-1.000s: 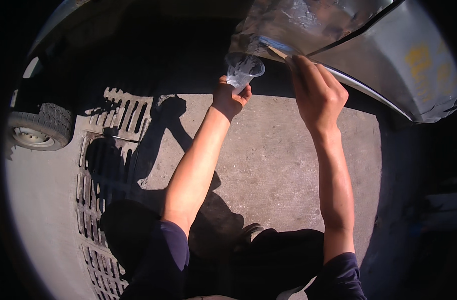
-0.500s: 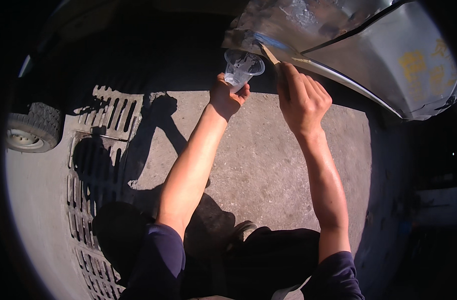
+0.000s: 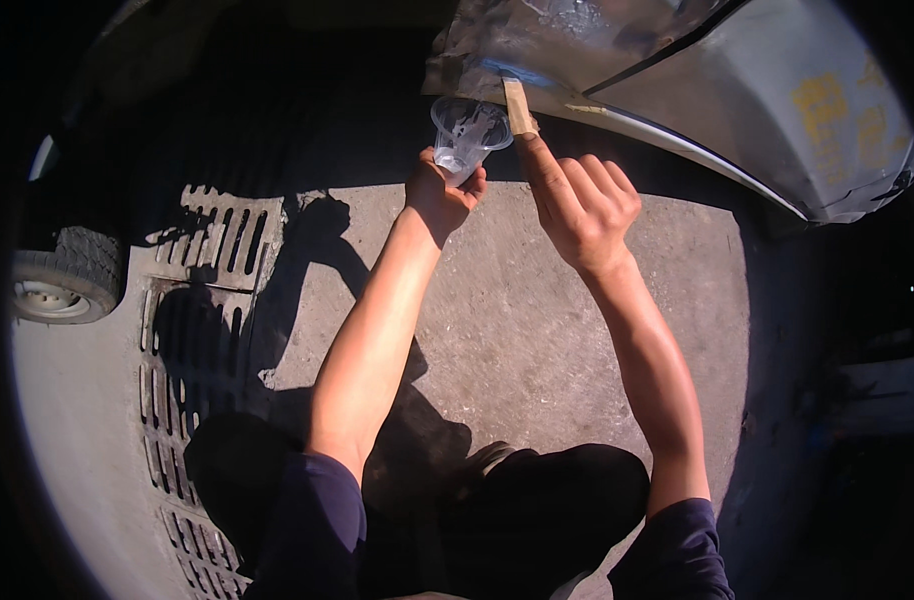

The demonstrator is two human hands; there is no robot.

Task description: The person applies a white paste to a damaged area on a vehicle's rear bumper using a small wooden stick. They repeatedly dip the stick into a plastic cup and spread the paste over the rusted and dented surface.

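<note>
My left hand (image 3: 445, 195) holds a clear plastic cup (image 3: 469, 130) with grey material smeared inside, just below the lower edge of a scuffed grey body panel (image 3: 677, 120). My right hand (image 3: 582, 210) grips a flat wooden stick (image 3: 517, 105) between thumb and index finger, with the index finger along it. The stick's upper end lies at a blue streak (image 3: 522, 70) on the panel, right of the cup. Rough silvery patches cover the upper part of the panel, and yellow markings are on its right side.
A tyre on a pale wheel (image 3: 57, 290) stands in deep shade at the left. Slotted drain grates (image 3: 167, 380) run along the concrete floor (image 3: 497, 320), crossed by my shadow. The dark underside of the vehicle lies beyond my hands.
My right hand has moved left and slightly down, bringing the stick more upright and closer to the cup. My left hand and cup have shifted slightly left in view.
</note>
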